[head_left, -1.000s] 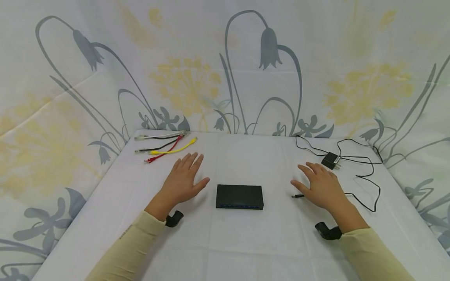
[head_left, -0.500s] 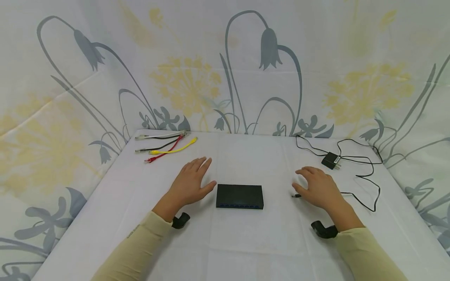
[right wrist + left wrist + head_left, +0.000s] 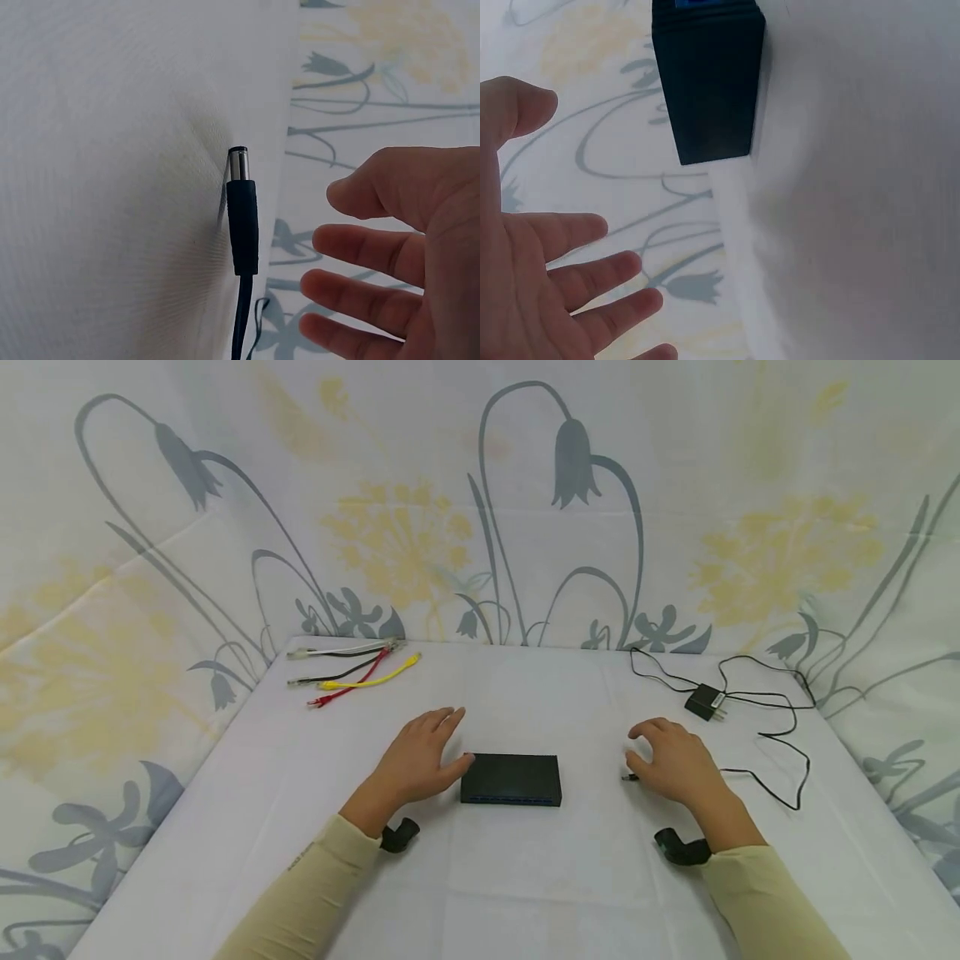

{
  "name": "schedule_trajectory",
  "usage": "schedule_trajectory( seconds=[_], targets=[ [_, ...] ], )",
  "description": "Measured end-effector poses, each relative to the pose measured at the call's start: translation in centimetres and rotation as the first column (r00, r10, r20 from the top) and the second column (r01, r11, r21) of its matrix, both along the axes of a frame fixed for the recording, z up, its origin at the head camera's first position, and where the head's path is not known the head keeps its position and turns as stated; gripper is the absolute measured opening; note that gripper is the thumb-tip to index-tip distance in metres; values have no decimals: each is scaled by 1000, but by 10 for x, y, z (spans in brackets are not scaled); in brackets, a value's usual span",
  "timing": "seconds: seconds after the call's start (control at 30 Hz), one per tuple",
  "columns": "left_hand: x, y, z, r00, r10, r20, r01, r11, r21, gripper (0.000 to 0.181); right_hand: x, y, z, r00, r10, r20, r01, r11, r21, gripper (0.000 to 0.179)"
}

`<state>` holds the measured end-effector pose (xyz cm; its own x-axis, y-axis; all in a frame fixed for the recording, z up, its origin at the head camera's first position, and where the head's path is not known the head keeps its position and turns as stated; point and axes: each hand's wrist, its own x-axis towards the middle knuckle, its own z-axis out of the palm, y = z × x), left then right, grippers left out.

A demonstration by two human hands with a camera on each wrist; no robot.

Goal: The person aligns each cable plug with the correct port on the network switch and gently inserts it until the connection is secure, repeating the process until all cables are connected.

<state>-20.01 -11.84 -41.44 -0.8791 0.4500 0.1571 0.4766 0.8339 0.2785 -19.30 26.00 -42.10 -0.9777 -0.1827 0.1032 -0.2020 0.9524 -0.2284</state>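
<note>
Over white cloth (image 3: 525,877), L hand (image 3: 420,760) hovers just beside blk box (image 3: 512,779), fingers spread, & R hand (image 3: 671,764) nr plug (image 3: 242,225), fingers loosely bent, both grips free.

The head view looks forward and down from above, across the table (image 3: 517,893) to the backdrop (image 3: 442,435). The left wrist view, close in, faces the box (image 3: 709,90) beside the left hand (image 3: 536,292); the right wrist view, close too, faces the plug (image 3: 242,225) beside the right hand (image 3: 412,262). The head view shares box and plug.
</note>
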Motion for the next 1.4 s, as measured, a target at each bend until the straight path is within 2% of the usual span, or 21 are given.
schedule_trajectory(
  seconds=[0.17,0.33,0.63,0.8,0.9,1.23,1.4],
  targets=[
    [4,4,-2,994,-41,102,34,997,70,68,-1,1,-1,1000,0,20,0,1000,-6,32],
    [6,8,-3,984,-44,170,28,995,95,69,-1,1,-1,999,11,32,-11,1000,-12,31],
    [5,14,-8,951,-126,282,98,989,111,75,-1,4,3,997,31,64,-31,1000,-5,26],
    [6,16,-10,934,-158,320,127,985,116,74,-1,5,3,995,54,88,-54,999,-3,21],
    [8,17,-10,928,-156,339,127,986,108,74,-1,6,2,992,74,105,-74,997,-4,19],
    [9,21,-15,917,-164,363,133,985,110,86,2,7,3,972,133,193,-127,991,-40,17],
    [8,19,-15,917,-164,362,132,985,112,83,2,6,2,960,154,232,-143,988,-65,18]
  ],
)
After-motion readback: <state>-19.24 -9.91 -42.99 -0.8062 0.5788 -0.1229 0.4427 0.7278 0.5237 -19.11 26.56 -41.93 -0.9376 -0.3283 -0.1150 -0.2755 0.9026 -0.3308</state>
